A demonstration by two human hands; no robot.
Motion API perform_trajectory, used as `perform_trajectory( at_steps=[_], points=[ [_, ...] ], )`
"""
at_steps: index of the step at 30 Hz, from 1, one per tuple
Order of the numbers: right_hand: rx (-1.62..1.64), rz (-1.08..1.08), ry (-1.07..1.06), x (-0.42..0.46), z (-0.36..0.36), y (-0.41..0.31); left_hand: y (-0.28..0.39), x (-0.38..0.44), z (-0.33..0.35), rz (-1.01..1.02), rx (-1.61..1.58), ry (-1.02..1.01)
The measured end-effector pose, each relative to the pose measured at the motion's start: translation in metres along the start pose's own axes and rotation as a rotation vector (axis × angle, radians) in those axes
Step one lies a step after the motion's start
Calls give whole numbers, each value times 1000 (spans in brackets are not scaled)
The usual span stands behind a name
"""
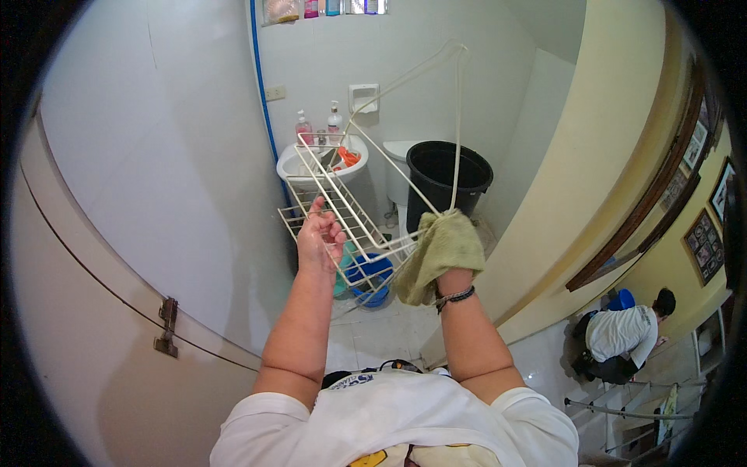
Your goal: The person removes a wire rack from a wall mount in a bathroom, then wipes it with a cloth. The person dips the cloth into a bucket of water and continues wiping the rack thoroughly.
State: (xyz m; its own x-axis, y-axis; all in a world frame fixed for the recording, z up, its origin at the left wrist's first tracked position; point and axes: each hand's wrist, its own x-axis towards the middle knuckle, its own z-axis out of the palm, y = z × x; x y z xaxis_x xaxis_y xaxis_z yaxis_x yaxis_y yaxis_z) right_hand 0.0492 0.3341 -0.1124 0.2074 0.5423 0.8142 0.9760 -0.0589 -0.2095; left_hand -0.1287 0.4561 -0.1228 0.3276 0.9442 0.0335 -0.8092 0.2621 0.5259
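Observation:
A cream-white wire rack with shelf grids and a tall bent frame is held up in front of me, tilted. My left hand grips its wires at the left side, fingers curled and palm turned up. A greenish towelling cloth covers most of my right hand, whose fingers are hidden beneath it. That hand holds the cloth bunched around the wires at the rack's right end.
Behind the rack are a white washbasin with pump bottles, a black bin and a toilet. A blue bucket stands on the floor. At right, a person crouches near a metal ladder-like frame.

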Motion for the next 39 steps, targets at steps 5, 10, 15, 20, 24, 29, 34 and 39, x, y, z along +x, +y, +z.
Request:
perform_trajectory(
  at_steps=[5, 10, 15, 20, 24, 29, 34, 39],
  points=[
    [-52, -106, -137, 15, -15, -6, 5, -4, -8, 73, -40, -54],
    [933, 336, -57, -14, 46, 18, 12, -8, 14, 141, -19, -79],
    [487, 313, -141, -19, 55, 15, 8, -12, 17, 191, 55, -110],
    [-176, -125, -431, 3, 17, -7, 25, -3, 10, 301, 54, -98],
    [73, -216, -378, -5, 20, 6, 31, 8, -3, 306, 9, -163],
    [626, 379, -515, 1, 20, -12, 36, -8, 23, 421, 164, -148],
    [1751, 1377, -463, -17, 48, -21, 22, -18, 36, 470, 323, -240],
    [1761, 1415, -527, -18, 29, -43, 26, -11, 33, 640, 479, -309]
  ],
)
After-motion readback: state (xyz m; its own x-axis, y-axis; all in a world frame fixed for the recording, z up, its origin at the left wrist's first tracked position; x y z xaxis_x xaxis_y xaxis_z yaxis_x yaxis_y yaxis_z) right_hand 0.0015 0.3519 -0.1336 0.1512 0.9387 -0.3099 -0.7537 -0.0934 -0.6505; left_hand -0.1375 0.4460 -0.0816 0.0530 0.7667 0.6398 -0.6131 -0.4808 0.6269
